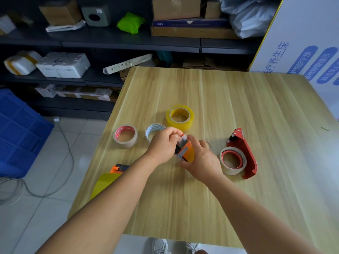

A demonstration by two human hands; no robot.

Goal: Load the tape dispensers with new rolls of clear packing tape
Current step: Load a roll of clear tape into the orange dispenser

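The pale wood-grain worktop (pixel 211 189) fills the middle of the view, smooth and faintly glossy. Both bare forearms reach from six o'clock toward its centre, where the hands meet. The left hand (pixel 162 145) comes in from seven o'clock, knuckles up, its grip pinching the upper tip of the orange tape dispenser (pixel 185 150). The right hand (pixel 201 158) comes in from five o'clock, its grip curled round the dispenser's lower body, thumb under the near end. The dispenser is hard plastic with a grey metal front; its long axis runs from six toward twelve o'clock, the tip tilted slightly to one.

At three o'clock of the hands lies a red metal dispenser (pixel 246 154), already carrying a clear roll on a red core (pixel 232 160), its nose pointing to twelve. At twelve o'clock sits a thick yellowish roll (pixel 179 117), flat on its side. At nine o'clock lie a clear roll with a red-printed core (pixel 125 136) and a smaller roll with a patterned core (pixel 153 130), partly behind the left hand.
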